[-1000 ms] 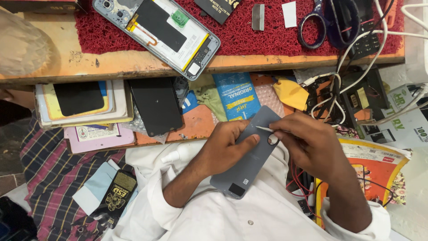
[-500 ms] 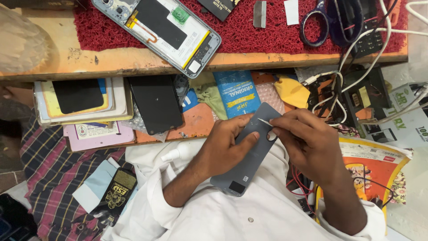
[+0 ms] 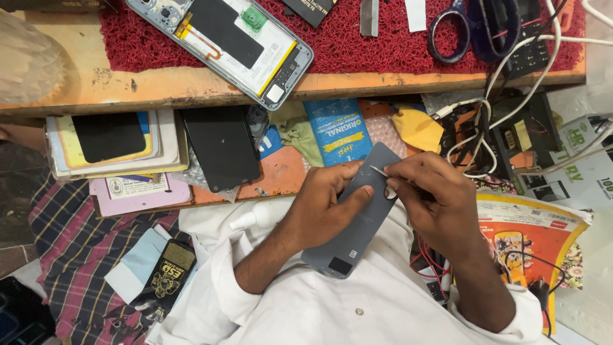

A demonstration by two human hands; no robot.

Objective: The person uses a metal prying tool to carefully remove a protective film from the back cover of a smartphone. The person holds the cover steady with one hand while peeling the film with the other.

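The left hand [image 3: 332, 201] has its grip clamped on a grey phone back cover [image 3: 357, 214], thumb lying across the panel, holding it over the lap below the counter [image 3: 191, 86] edge. Just right of that grip, the right hand [image 3: 440, 198] has its grip pinched together on fine tweezers [image 3: 383, 174], the tip touching the cover near its round hole. A slip of the tip could scratch the panel or jab the left thumb; too much prying could crack the thin cover.
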